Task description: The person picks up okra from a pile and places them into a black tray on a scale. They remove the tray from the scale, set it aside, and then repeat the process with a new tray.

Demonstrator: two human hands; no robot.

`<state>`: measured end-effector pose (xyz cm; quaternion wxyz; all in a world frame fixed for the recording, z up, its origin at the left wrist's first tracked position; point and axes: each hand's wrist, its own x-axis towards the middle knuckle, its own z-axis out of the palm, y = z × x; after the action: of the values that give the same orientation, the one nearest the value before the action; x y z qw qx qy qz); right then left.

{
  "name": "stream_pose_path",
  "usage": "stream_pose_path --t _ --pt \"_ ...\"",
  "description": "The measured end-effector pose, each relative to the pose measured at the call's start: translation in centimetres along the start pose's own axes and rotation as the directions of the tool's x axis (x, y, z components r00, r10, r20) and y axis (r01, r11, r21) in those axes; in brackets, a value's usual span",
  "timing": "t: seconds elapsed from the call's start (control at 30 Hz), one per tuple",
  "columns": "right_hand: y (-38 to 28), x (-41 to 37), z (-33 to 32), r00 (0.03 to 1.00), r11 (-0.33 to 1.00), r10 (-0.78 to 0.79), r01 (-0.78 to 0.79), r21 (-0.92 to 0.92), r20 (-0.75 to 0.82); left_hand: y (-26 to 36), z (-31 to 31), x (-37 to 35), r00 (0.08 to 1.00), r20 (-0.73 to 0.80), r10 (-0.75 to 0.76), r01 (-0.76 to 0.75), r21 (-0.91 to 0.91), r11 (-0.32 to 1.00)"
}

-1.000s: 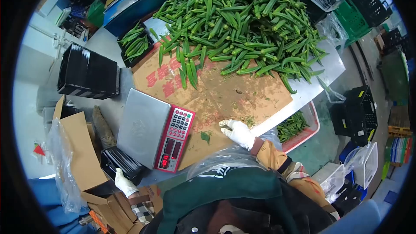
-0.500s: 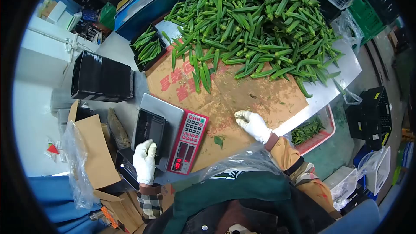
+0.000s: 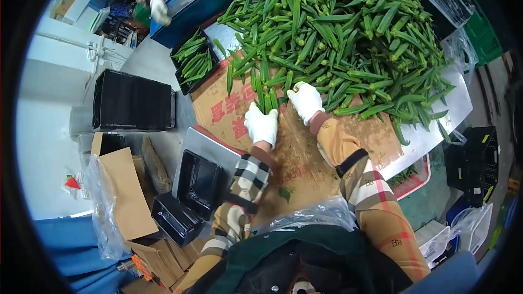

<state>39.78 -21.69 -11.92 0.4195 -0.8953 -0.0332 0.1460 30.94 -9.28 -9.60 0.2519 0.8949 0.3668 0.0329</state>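
Note:
Both of my hands wear white gloves. My left hand (image 3: 261, 125) is at the near edge of the okra heap, its fingers closed around the lower ends of a few okra pods (image 3: 267, 100) lying on the cardboard. To its right, my right hand (image 3: 306, 102) has its fingers curled against the front of the okra pile (image 3: 338, 38); what is in them, if anything, is hidden. A black plastic tray (image 3: 199, 182) rests on the scale (image 3: 226, 155), whose keypad is covered by my left sleeve. Another black tray (image 3: 177, 220) sits beside it.
A black tray of okra (image 3: 193, 62) stands left of the pile, near a stack of black trays (image 3: 133, 100). Cardboard (image 3: 310, 147) covers the table. A co-worker's gloved hand (image 3: 159, 11) shows at the upper left. A red-rimmed bin (image 3: 417, 182) stands at the right.
My left hand has left the tray on the scale and reached forward to the okra, closing on a few pods. My right hand has moved forward to the pile. A co-worker's hand has appeared.

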Motion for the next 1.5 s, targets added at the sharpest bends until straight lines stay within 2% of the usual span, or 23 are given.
stream_pose_path --t 0.03,0.2,0.33,0.4,0.47,0.5,0.53,0.6,0.67,0.7,0.8,0.87,0.9,0.93,0.97,1.0,1.03,1.07,1.13,1.23,1.3,1.4,1.5 --pt "-0.5 0.7 0.6 0.999 0.997 0.042 -0.042 -0.065 0.003 0.2 0.8 -0.1 0.999 -0.038 0.016 -0.012 0.116 0.993" --pt "-1.8 2.3 2.6 0.99 0.975 0.139 -0.14 -0.172 -0.022 0.1 2.1 0.4 0.997 0.001 0.074 -0.072 0.261 0.963" --pt "-0.8 2.5 1.4 0.988 0.99 0.136 -0.134 -0.03 0.078 0.8 0.3 1.5 0.977 0.215 -0.015 -0.017 0.149 0.989" --pt "0.6 2.2 1.1 0.995 0.973 0.025 -0.047 0.227 0.1 1.2 0.1 1.6 0.965 0.263 -0.005 -0.047 0.19 0.981" --pt "0.6 1.0 -1.3 0.984 0.934 -0.144 0.098 0.344 0.109 0.7 0.9 0.9 0.965 0.255 0.052 -0.127 0.284 0.95" --pt "0.4 0.5 -3.0 0.98 0.933 -0.168 0.122 0.338 0.111 1.0 0.6 0.6 0.952 0.294 0.079 -0.158 0.256 0.954" --pt "-0.3 -0.4 -5.3 0.978 0.89 -0.122 0.032 0.455 0.17 0.4 0.9 0.6 0.942 0.328 0.076 -0.146 0.196 0.97" --pt "0.6 -1.1 -8.2 0.978 0.654 -0.184 0.049 0.755 0.096 -1.3 1.6 0.8 0.91 0.405 0.087 -0.126 0.071 0.989" --pt "0.6 -2.5 -13.3 0.98 0.611 -0.161 0.004 0.792 0.119 -2.1 1.4 0.5 0.917 0.397 0.047 -0.078 0.062 0.995" --pt "0.3 -3.2 -15.7 0.988 0.657 -0.136 0.035 0.753 0.072 -4.0 2.9 0.4 0.949 0.282 0.144 -0.147 -0.011 0.989" --pt "0.8 -4.4 -21.9 0.997 0.687 -0.05 0.08 0.722 -0.062 -1.9 0.4 -0.1 0.961 0.206 0.186 -0.142 -0.212 0.967" --pt "1.0 -4.9 -25.6 0.977 0.759 -0.016 0.152 0.633 -0.215 -0.7 -0.7 0.1 0.949 0.222 0.222 -0.15 -0.301 0.942" --pt "3.0 -3.8 -26.7 0.926 0.82 -0.118 0.294 0.491 -0.358 0.1 -1.3 0.2 0.949 0.225 0.221 -0.143 -0.315 0.938" --pt "3.8 -2.9 -27.6 0.848 0.851 -0.232 0.414 0.324 -0.476 1.0 -1.9 0.4 0.949 0.227 0.219 -0.137 -0.327 0.935" --pt "4.6 -2.5 -28.8 0.73 0.893 -0.422 0.436 -0.109 -0.537 2.0 -2.3 0.9 0.943 0.236 0.235 -0.125 -0.404 0.906" --pt "4.1 -2.4 -29.9 0.611 0.776 -0.615 0.355 -0.521 -0.499 3.3 -2.6 1.5 0.936 0.244 0.253 -0.111 -0.477 0.872" --pt "4.4 -1.7 -30.5 0.658 0.745 -0.618 0.317 -0.586 -0.43 4.6 -2.7 2.3 0.928 0.253 0.273 -0.095 -0.548 0.831" --pt "5.3 -0.5 -31.1 0.652 0.63 -0.682 0.297 -0.718 -0.33 5.6 -1.8 3.6 0.93 0.166 0.327 -0.18 -0.569 0.802" --pt "5.2 0.9 -31.6 0.708 0.557 -0.679 0.322 -0.766 -0.196 9.3 -2.3 4.9 0.909 0.088 0.407 -0.271 -0.616 0.739" --pt "5.3 3.3 -32.2 0.736 0.55 -0.67 0.406 -0.73 -0.095 13.8 -0.8 6.7 0.85 -0.116 0.513 -0.502 -0.47 0.726" --pt "5.2 4.4 -32.1 0.756 0.569 -0.65 0.419 -0.707 -0.075 15.8 0.8 7.8 0.844 -0.038 0.535 -0.512 -0.355 0.782" --pt "4.6 5.6 -31.5 0.712 0.392 -0.701 0.343 -0.854 -0.036 17.5 2.9 8.1 0.868 0.021 0.495 -0.49 -0.113 0.864" --pt "3.8 6.2 -29.6 0.737 0.367 -0.672 0.248 -0.896 -0.072 18.1 3.8 7.8 0.893 0.084 0.442 -0.446 0.038 0.894"
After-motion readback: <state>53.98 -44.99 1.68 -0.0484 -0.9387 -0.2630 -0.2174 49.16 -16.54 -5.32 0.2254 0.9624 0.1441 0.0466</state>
